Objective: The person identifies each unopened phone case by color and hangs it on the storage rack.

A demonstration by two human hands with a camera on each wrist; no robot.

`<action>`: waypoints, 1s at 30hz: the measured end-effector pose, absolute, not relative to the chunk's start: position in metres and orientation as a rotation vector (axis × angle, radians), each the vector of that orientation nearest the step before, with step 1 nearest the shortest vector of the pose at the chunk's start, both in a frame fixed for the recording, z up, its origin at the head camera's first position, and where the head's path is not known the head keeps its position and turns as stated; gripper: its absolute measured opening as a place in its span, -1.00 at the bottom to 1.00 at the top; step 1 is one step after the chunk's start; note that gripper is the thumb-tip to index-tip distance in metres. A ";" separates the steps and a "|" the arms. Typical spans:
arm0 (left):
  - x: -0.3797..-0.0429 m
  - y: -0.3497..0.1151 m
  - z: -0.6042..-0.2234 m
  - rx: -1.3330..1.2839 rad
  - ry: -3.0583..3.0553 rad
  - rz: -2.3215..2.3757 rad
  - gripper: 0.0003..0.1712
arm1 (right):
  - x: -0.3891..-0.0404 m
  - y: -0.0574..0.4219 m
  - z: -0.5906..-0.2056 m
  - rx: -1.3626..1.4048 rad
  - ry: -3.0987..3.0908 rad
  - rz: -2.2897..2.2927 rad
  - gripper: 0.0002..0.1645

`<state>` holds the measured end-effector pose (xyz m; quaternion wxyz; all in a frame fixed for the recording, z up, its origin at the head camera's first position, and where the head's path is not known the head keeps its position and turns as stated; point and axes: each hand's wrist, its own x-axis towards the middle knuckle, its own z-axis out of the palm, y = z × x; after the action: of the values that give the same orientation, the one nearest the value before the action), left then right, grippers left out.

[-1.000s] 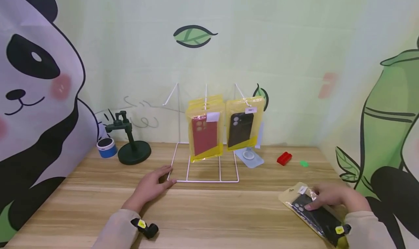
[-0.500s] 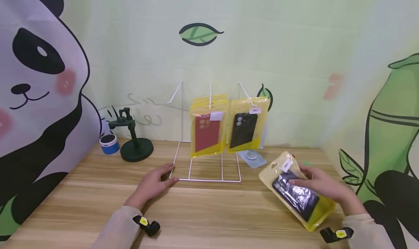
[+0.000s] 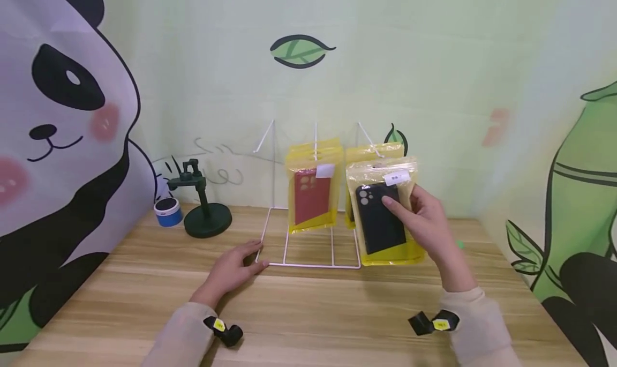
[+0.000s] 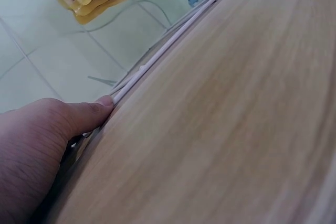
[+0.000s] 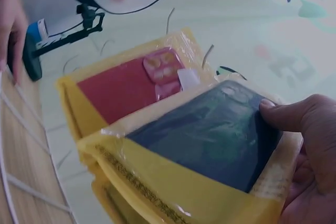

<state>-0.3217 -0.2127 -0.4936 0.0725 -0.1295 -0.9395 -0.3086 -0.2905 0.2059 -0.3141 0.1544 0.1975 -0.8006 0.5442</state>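
Observation:
My right hand (image 3: pixel 426 217) pinches a yellow packet holding a black phone case (image 3: pixel 383 217), thumb on its front and fingers behind. The packet hangs upright in front of a white wire display rack (image 3: pixel 308 266). Behind it, largely covered, is another yellow packet (image 3: pixel 368 151) on the right hook (image 3: pixel 368 136). Packets with a red phone case (image 3: pixel 312 195) in front hang from the middle hook; the left hook (image 3: pixel 263 136) bears nothing. My left hand (image 3: pixel 231 270) rests at the rack's front left corner, its thumb (image 4: pixel 97 115) touching the base wire in the left wrist view.
A dark green stand with a round base (image 3: pixel 208 220) and a blue-and-white round container (image 3: pixel 167 212) stand left of the rack. A small green piece (image 3: pixel 460 245) lies right, partly hidden by my right wrist. A printed cloth wall (image 3: pixel 434 88) closes off the back.
My right hand has lifted the black phone case packet from the table's right side, carrying it left and up to the rack and turning it upright. My left hand stays at the rack's corner.

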 end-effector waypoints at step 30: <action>-0.323 -0.212 -0.495 -0.382 -2.822 -0.951 -0.25 | -0.316 0.200 -0.305 0.361 -2.335 1.611 -0.39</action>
<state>-0.3230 -0.2117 -0.4948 0.0696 -0.1270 -0.9377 -0.3159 -0.3157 0.2001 -0.3049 0.1407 0.1251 -0.8084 0.5578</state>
